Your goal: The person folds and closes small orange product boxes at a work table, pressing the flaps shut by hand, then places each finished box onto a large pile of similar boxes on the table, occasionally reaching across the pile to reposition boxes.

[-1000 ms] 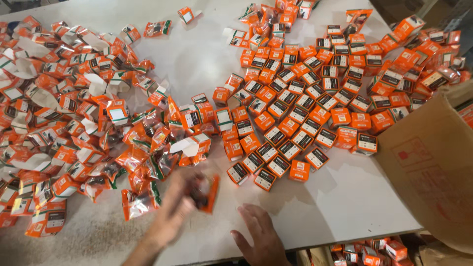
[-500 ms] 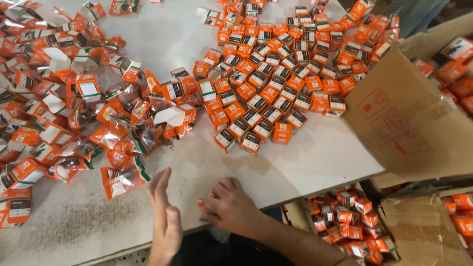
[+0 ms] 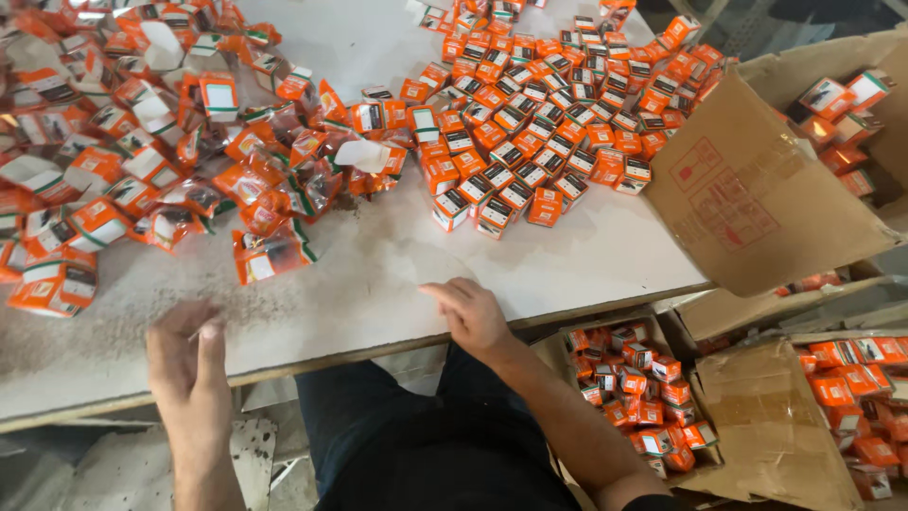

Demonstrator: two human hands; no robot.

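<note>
My left hand (image 3: 189, 358) rests at the front edge of the white table (image 3: 378, 284), fingers together, holding nothing. My right hand (image 3: 470, 314) lies near the same edge, fingers loosely curled on the bare tabletop, holding nothing. Closest to the left hand is an orange plastic packet (image 3: 271, 255). A heap of orange packets and unfolded cartons (image 3: 142, 161) covers the table's left side. Closed small orange boxes (image 3: 530, 142) lie in rough rows at the table's middle and right.
A cardboard box flap (image 3: 747, 189) leans against the table's right edge. A carton of orange boxes (image 3: 638, 393) sits on the floor below my right arm, with other cartons (image 3: 851, 397) to the right. My dark trousers (image 3: 416, 435) fill the bottom centre.
The orange packet that my left hand held a second ago is gone from it. Both hands have drawn back to the table's front edge, and the view has shifted right and down.
</note>
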